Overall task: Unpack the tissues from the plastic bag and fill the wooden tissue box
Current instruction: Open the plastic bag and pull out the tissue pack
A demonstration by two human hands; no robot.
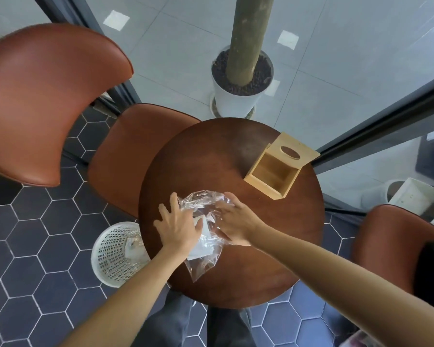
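A clear plastic bag (pixel 203 261) lies crumpled on the round dark wooden table (pixel 248 276), with a white stack of tissues (pixel 203 246) inside it. My left hand (pixel 178 229) rests on the bag's left side, fingers spread, thumb against the tissues. My right hand (pixel 236 221) grips the bag's upper right part, its fingers partly wrapped in the plastic. The wooden tissue box (pixel 273 174) stands empty at the table's far right, its lid (pixel 295 151) with an oval hole swung up behind it.
A white perforated wastebasket (pixel 115 256) sits on the floor left of the table. Brown leather chairs stand at the left (pixel 125 156), far left (pixel 43 96) and right (pixel 391 246). A white pot with a trunk (pixel 238 78) and glass walls lie beyond.
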